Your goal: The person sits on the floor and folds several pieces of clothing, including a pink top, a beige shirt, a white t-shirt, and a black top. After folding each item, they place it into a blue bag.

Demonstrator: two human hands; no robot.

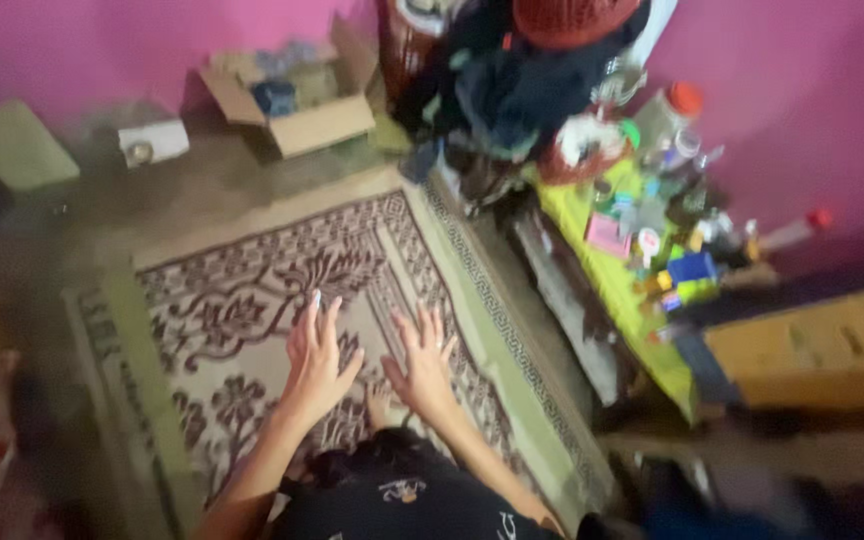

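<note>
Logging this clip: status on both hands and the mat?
Left hand and right hand open, fingers spread, empty. Both over patterned mat. A bare foot beneath them.

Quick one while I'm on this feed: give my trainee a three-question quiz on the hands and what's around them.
1. True or false: both hands are empty, fingers spread.
2. What lies under the hands? A) bare concrete B) patterned mat C) blanket
3. Which corner of the view holds the open cardboard box?

Key:
1. True: left hand and right hand hold nothing.
2. B, the patterned mat.
3. Upper left: cardboard box against the pink wall.
</note>
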